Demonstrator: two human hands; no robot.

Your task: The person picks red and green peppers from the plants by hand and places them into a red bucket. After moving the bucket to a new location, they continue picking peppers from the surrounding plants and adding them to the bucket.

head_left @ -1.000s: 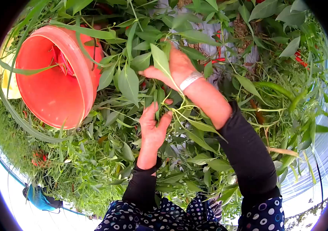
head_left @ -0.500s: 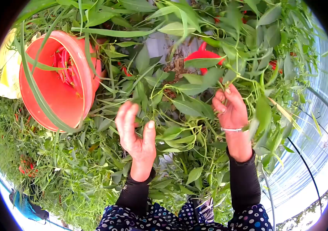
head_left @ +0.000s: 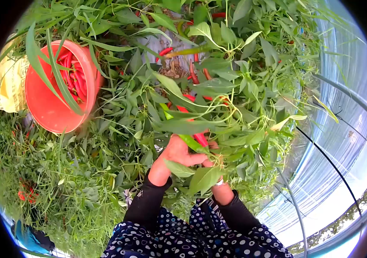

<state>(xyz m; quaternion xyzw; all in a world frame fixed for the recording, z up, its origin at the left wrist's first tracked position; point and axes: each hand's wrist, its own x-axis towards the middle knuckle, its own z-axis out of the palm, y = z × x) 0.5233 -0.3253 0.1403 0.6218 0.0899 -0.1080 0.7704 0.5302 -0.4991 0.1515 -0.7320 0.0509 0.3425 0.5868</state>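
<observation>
My left hand (head_left: 176, 154) is among the pepper leaves at the lower middle. Its thumb reaches right, towards the other hand, and its fingers curl behind foliage. A red chili pepper (head_left: 200, 139) and a long green leaf (head_left: 192, 143) lie against these fingers; what they grip is partly hidden. Close by on the right, my right hand (head_left: 220, 180) is mostly covered by a broad leaf (head_left: 205, 179), so its fingers barely show. More red chili peppers hang just above the hands, including one (head_left: 195, 74) further up.
A red bucket (head_left: 48, 116) with red chili peppers (head_left: 75, 76) inside stands at upper left, crossed by long grass blades. Beside it lies a yellowish sack (head_left: 9, 84). Dense pepper plants surround the hands. Sheeting (head_left: 342, 129) with a pipe (head_left: 349, 95) runs along the right.
Both hands have come together lower down, the right moving left and down and the left moving right. The view has shifted, showing more red peppers between the plants.
</observation>
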